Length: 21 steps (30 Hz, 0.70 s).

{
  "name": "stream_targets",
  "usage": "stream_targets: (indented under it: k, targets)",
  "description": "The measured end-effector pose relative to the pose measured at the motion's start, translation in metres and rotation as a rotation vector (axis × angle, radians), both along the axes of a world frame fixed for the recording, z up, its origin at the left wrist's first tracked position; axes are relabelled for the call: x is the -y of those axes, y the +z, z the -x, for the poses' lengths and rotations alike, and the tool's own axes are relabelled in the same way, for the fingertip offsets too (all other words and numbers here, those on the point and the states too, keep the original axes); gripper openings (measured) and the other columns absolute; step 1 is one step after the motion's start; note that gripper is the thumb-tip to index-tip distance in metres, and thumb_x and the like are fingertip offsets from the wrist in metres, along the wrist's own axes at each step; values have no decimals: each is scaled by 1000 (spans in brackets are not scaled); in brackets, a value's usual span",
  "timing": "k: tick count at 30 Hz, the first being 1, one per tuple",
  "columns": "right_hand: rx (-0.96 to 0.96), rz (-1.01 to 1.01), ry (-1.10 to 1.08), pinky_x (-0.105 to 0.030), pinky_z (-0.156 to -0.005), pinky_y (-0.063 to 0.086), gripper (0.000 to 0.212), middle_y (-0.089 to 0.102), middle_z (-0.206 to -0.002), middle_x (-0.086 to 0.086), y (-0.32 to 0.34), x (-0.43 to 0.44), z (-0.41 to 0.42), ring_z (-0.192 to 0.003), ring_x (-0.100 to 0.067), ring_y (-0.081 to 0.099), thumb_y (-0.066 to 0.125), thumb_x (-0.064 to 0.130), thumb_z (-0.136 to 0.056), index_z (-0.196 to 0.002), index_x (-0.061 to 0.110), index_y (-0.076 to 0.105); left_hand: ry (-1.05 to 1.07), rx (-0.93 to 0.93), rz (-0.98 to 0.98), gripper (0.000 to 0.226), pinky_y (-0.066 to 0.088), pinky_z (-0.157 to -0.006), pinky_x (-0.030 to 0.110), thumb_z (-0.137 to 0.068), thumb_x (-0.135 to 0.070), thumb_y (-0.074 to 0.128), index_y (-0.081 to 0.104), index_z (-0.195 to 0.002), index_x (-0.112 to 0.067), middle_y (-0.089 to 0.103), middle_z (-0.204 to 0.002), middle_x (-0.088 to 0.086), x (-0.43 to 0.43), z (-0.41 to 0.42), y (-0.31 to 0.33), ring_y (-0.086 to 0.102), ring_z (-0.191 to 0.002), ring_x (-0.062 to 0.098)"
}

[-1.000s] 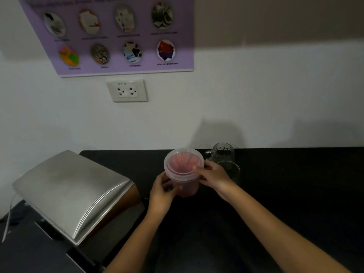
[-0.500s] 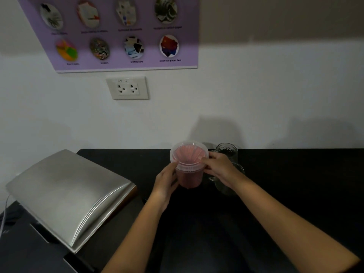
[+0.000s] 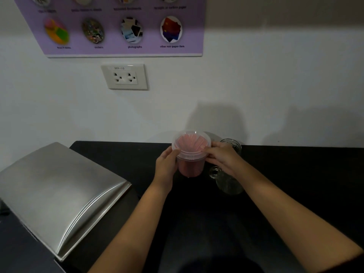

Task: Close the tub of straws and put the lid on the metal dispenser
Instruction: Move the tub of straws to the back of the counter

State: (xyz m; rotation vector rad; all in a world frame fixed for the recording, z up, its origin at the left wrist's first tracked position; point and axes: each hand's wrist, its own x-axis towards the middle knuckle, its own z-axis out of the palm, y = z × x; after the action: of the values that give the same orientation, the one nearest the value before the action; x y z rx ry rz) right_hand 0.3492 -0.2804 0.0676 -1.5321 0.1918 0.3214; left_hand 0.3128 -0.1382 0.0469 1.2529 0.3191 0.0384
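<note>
A clear plastic tub of pink straws stands on the black counter near the wall, with a clear round lid sitting on its top. My left hand grips the tub's left side just under the lid rim. My right hand holds the right side, fingers on the lid's edge. The curved metal dispenser lid lies at the left, over the counter's left edge.
Two clear glass jars stand right of the tub: one at the wall behind my right hand, one nearer me under my wrist. The black counter stretches to the right. A wall socket and a purple poster hang above.
The tub, held in both hands, has moved away from me toward the wall and sits closer to the jars. The lid stays on top.
</note>
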Motion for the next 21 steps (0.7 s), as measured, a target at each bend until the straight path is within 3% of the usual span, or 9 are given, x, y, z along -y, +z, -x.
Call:
stream_targets:
  k: [7, 18, 21]
  targets:
    - [9, -41, -17, -37, -94, 46, 33, 59, -121, -22, -5, 5, -4, -112, -31, 57, 58, 2, -83, -116, 1, 55, 47, -54, -32, 36, 50, -67, 15, -88, -12, 54, 54, -123, -8, 63, -120, 12, 1, -5, 4, 61, -98, 16]
    - [27, -16, -12, -40, -96, 46, 36, 59, -121, -22, -5, 1, -7, -112, -32, 57, 59, 4, -83, -118, 0, 54, 44, -73, -78, 28, 48, -62, 14, -87, -11, 54, 58, -115, -11, 64, -105, 6, 0, -7, 6, 61, -87, 11]
    - [34, 16, -16, -43, -97, 46, 38, 58, -122, -23, -5, -2, -9, -111, -33, 57, 61, 6, -82, -119, 0, 54, 35, -60, -105, 27, 51, -76, 21, -88, -11, 53, 60, -114, -9, 65, -105, 7, -1, -11, 7, 62, -96, 17]
